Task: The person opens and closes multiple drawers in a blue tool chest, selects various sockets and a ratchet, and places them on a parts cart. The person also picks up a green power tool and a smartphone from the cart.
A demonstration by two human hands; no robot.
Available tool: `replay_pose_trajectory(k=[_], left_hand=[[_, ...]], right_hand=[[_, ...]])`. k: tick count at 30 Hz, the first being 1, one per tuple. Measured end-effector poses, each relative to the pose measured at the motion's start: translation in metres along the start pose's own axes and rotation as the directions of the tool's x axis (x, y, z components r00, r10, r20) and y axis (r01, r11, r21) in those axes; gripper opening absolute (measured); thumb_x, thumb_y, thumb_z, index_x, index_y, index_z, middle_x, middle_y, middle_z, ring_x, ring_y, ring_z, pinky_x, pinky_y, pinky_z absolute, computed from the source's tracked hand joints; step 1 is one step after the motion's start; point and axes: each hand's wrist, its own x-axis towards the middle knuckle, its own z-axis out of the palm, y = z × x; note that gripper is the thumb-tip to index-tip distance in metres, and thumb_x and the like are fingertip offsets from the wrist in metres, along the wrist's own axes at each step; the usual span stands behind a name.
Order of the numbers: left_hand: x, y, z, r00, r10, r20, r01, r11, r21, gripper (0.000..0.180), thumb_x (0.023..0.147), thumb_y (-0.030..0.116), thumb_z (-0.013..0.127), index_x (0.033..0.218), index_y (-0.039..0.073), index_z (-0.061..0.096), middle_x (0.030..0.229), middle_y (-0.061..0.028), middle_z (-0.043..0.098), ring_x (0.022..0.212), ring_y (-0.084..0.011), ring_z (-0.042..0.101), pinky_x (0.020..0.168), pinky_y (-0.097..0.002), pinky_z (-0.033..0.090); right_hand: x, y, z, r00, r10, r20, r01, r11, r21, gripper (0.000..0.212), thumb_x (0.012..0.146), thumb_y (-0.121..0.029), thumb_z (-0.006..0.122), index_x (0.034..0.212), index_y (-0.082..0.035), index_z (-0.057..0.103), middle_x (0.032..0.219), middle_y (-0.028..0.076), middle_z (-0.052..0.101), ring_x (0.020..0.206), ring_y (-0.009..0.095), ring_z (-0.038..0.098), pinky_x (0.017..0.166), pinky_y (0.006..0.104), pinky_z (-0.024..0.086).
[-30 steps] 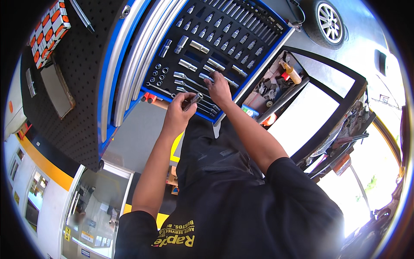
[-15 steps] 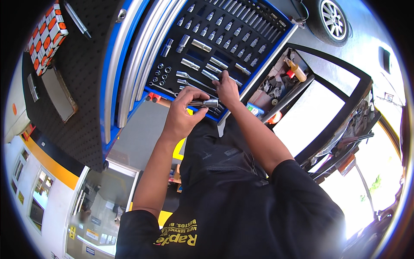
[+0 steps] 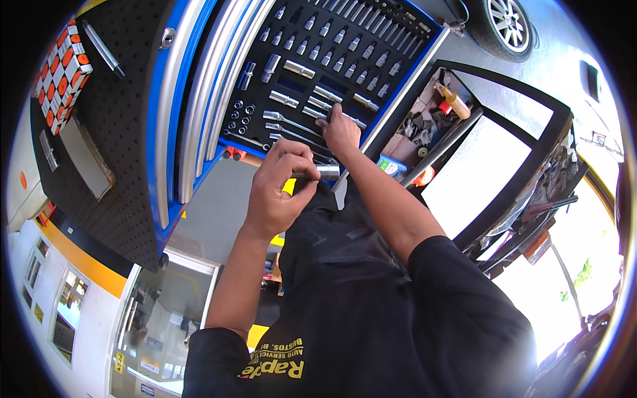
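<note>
Steel socket, smooth and tubular, lies nearly level in the left hand, pinched between curled fingers and thumb, on the near side of a matte black tray. Tray carries shiny cylindrical sockets and slim long-handled tools. Right hand half-curled over it; cannot tell whether it grips anything. One second ago the steel socket slanted upward; now it points rightward.
</note>
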Motion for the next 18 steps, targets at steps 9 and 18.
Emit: replay_pose_trajectory(k=[9,18], left_hand=[[-0.003,0.027,-0.002,0.909,0.417,0.026,-0.411,0.883,0.228,0.025,0.061,-0.013,0.072,0.073,0.005,0.06,0.096,-0.0049,0.058,0.09,-0.0227,0.06,0.085,-0.0354,0.055],[0.006,0.015,0.008,0.906,0.412,0.099,-0.418,0.833,0.362,0.019,0.067,-0.005,0.073,0.075,0.007,0.061,0.094,-0.0019,0.06,0.097,-0.0246,0.058,0.088,-0.0358,0.053]], right_hand=[[0.008,0.009,-0.01,0.967,0.087,0.24,-0.139,0.969,0.206,0.038,0.084,-0.033,0.075,0.103,-0.003,0.061,0.096,0.015,0.072,0.087,0.031,0.07,0.074,0.0426,0.053],[-0.066,-0.005,-0.17,0.329,-0.714,0.618,-0.286,0.548,0.786,0.043,0.097,-0.038,0.06,0.113,0.002,0.057,0.088,0.01,0.071,0.077,0.019,0.07,0.07,0.0287,0.055]])
